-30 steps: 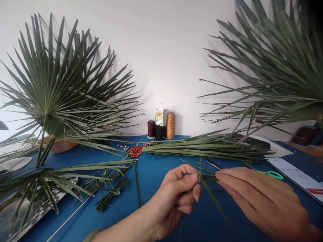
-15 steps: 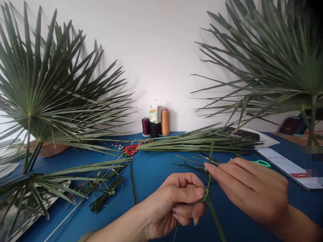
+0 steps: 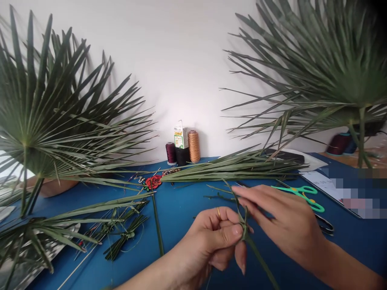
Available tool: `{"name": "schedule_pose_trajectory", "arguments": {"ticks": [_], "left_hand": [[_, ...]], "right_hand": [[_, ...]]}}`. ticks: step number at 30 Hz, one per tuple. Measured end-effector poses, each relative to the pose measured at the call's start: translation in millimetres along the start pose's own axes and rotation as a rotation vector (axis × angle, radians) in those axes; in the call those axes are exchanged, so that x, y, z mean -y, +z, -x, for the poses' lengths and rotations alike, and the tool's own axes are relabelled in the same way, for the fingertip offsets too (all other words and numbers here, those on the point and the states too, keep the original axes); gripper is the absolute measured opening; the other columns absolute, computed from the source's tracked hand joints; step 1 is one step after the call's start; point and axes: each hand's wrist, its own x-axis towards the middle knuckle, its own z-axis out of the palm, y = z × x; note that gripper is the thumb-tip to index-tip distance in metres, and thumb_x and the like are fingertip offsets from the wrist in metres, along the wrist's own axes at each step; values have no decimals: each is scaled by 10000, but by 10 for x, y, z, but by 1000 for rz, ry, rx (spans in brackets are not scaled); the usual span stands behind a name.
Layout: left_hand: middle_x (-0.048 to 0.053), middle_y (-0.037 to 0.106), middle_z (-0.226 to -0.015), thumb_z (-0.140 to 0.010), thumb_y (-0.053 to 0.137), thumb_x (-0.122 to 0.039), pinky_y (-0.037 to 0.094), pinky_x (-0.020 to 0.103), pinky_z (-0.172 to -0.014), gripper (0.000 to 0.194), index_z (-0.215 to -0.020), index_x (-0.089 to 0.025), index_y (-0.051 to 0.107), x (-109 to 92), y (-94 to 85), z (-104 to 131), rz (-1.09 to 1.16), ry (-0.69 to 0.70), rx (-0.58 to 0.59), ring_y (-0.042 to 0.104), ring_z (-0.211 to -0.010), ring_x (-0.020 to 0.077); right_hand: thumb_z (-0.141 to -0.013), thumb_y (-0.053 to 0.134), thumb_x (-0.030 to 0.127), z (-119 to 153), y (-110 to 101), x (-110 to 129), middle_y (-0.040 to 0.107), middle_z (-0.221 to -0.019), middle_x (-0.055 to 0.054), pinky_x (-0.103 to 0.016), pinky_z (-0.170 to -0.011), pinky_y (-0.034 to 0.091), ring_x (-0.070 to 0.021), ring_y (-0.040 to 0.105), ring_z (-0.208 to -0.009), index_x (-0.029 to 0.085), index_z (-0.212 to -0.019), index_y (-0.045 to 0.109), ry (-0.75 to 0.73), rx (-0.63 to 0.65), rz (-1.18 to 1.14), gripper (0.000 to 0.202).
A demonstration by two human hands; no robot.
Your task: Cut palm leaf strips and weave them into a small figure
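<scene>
My left hand (image 3: 216, 237) is closed, with thumb and fingers pinching a small knotted part of a green palm leaf strip (image 3: 261, 262). One end of the strip runs down to the lower right, and another narrow end points up beside my right fingertips. My right hand (image 3: 287, 225) is just right of the knot, its fingers pressed together on the upper end of the strip. Its thumb is mostly hidden. Left of my hands lies a tied bundle of short leaf pieces (image 3: 128, 235), and a single flat leaf strip (image 3: 157, 225) lies nearby.
Large fan palm leaves (image 3: 27, 121) stand at left, with another (image 3: 356, 80) at right. Cut leaves (image 3: 211, 171) lie across the blue table, before thread spools (image 3: 194, 147). A red rose patch (image 3: 153, 181), green-handled scissors (image 3: 308, 189) and a phone (image 3: 320, 181) lie around.
My right hand has shifted slightly left and the strip's upper end now leans left. The view has turned a little right, showing more of the scissors. My left hand keeps its pinch.
</scene>
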Motion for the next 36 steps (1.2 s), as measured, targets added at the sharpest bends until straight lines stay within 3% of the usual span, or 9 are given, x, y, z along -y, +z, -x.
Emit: {"name": "schedule_pose_trajectory", "arguments": {"ticks": [2,5,7,10,17,25,30,33,36], "left_hand": [[-10,579,-514,-826,567,-272,111,182,-380,170,-752,-157,465,-27,18,-1,-56,128,-99,227,-356,15],[-8,592,-532,-836,555,-274,197,169,-407,191,-740,-159,436,-64,18,-7,-152,298,-241,313,-384,26],[-10,587,-537,-829,564,-278,291,172,-452,203,-729,-159,434,-68,10,-9,-180,354,-293,417,-426,47],[-10,591,-545,-825,569,-275,372,191,-505,199,-732,-160,435,-39,2,-9,-177,376,-296,497,-468,72],[-26,576,-562,-811,589,-289,347,163,-425,188,-811,-144,468,37,7,-21,-133,382,-274,483,-395,48],[-20,584,-568,-796,604,-276,374,166,-424,210,-896,-125,496,44,30,-8,-143,365,-289,485,-381,47],[-11,590,-575,-783,614,-290,373,172,-413,228,-895,-123,506,42,29,-6,-124,364,-273,488,-376,55],[-7,596,-584,-786,605,-307,285,154,-350,215,-849,-135,492,37,29,-8,-148,345,-262,409,-332,29],[-17,576,-581,-807,582,-280,271,144,-374,166,-796,-137,498,37,34,4,-224,353,-279,359,-374,13]], "right_hand": [[-861,520,174,-18,12,29,696,-808,-17,-230,-592,510,-148,658,-680,226,-1051,551,240,7,-98,199],[-857,519,327,-57,26,112,686,-747,13,-214,-537,513,-157,658,-658,250,-887,586,504,184,-380,107],[-834,526,389,-70,33,180,674,-675,12,-230,-519,506,-173,648,-627,242,-802,622,530,262,-487,178],[-790,552,450,-61,34,247,652,-604,2,-256,-518,498,-196,634,-616,233,-760,646,563,203,-509,238],[-789,550,464,-65,10,248,617,-578,5,-262,-528,487,-188,604,-606,230,-751,633,604,259,-630,251],[-900,449,376,-56,-17,257,621,-687,23,-244,-624,455,-149,602,-669,229,-772,540,735,517,-969,215],[-857,511,438,-34,23,213,613,-632,22,-256,-581,419,-152,593,-619,211,-731,547,811,502,-1012,262],[-820,547,468,-31,47,167,587,-572,31,-237,-495,376,-124,523,-520,210,-688,539,821,483,-934,290],[-799,558,476,-50,32,121,606,-667,9,-257,-550,432,-156,553,-613,228,-798,583,779,421,-849,249]]}}
